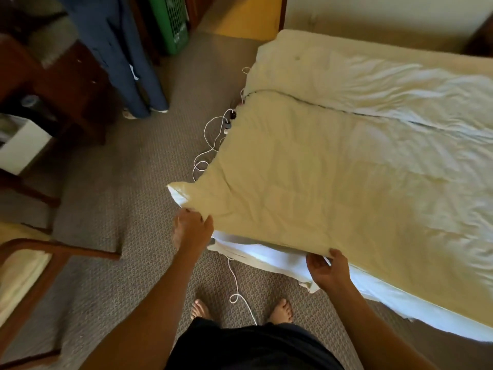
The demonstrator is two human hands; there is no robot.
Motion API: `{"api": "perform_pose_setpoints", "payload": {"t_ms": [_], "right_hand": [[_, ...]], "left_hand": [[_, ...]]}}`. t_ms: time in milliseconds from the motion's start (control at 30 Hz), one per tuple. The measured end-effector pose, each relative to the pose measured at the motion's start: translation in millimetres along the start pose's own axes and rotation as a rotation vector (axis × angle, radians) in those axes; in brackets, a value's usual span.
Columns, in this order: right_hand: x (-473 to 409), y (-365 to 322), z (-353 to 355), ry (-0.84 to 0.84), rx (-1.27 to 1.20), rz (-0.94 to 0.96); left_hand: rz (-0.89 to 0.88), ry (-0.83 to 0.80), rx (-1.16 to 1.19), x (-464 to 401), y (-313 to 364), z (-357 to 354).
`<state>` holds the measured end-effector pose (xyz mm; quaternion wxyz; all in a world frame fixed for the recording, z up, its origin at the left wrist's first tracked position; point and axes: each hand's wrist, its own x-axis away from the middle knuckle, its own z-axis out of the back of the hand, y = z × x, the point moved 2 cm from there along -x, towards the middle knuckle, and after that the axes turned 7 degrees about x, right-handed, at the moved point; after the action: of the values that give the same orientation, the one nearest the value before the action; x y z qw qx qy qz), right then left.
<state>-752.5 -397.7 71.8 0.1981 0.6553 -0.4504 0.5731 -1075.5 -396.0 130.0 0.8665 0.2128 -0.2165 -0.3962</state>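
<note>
A cream quilt (306, 166) lies spread over a low mattress (280, 260) covered in white sheet. My left hand (190, 228) grips the quilt's near left corner, which sticks out past the mattress. My right hand (326, 268) pinches the quilt's near edge, thumb on top and fingers underneath, lifting it slightly off the white sheet. A second cream quilt (306, 68) lies beyond, with a dark gap between the two.
White cables (210, 145) trail on the grey carpet beside the mattress and run between my bare feet (280, 311). A person in blue trousers (138, 76) stands at the back left near a green basket (170, 22). A wooden chair (40, 263) stands to my left.
</note>
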Motion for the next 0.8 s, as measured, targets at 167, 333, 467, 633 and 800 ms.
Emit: {"api": "perform_pose_setpoints", "payload": {"t_ms": [167, 333, 467, 633, 800], "right_hand": [[5.3, 18.5, -41.2, 0.073, 0.061, 0.150], [24.2, 37.4, -84.9, 0.127, 0.031, 0.413], [41.9, 27.6, -109.8, 0.206, 0.122, 0.594], [40.6, -15.2, -130.3, 0.318, 0.424, 0.767], [27.3, -63.0, -169.2, 0.269, 0.585, 0.830]], "left_hand": [[-0.287, -0.122, -0.233, -32.1, -26.4, 19.7], [-0.779, -0.051, -0.364, -82.3, -20.5, 49.5], [-0.955, -0.186, -0.316, -118.9, 12.0, 59.2], [-0.913, -0.215, -0.333, -156.9, 67.2, 57.8], [-0.778, -0.316, -0.167, -214.4, 98.2, 39.4]]}}
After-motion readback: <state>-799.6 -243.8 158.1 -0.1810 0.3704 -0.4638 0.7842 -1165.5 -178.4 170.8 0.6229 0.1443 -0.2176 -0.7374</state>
